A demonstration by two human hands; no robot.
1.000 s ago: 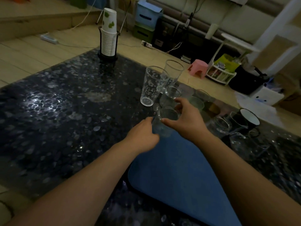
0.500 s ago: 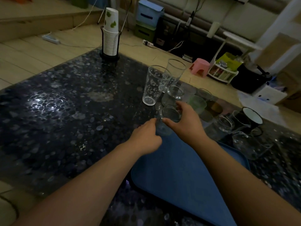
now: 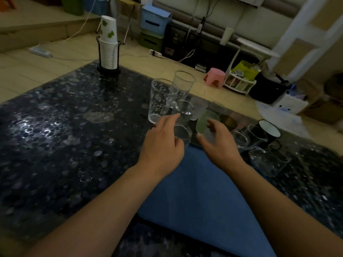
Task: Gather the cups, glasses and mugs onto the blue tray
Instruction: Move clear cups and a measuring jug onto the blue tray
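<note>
Your left hand (image 3: 163,145) has its fingers loosely spread and grasps nothing; it hovers just beside a short clear glass (image 3: 182,133) that stands at the far edge of the blue tray (image 3: 200,197). Whether the fingers touch that glass I cannot tell. Your right hand (image 3: 218,143) is also released, fingers relaxed and apart, hanging over the tray's far edge just in front of a frosted green cup (image 3: 205,121).

Beyond your left hand, on the dark pebbled table (image 3: 65,138), a tall patterned glass (image 3: 160,101) stands upright, with a taller plain glass (image 3: 182,86) behind it near the table's far edge. Off the tray's right edge sit a clear glass mug (image 3: 267,160) and a black enamel mug (image 3: 269,130). At the table's far left corner, a stack of paper cups (image 3: 109,45) rests in a black holder.
</note>
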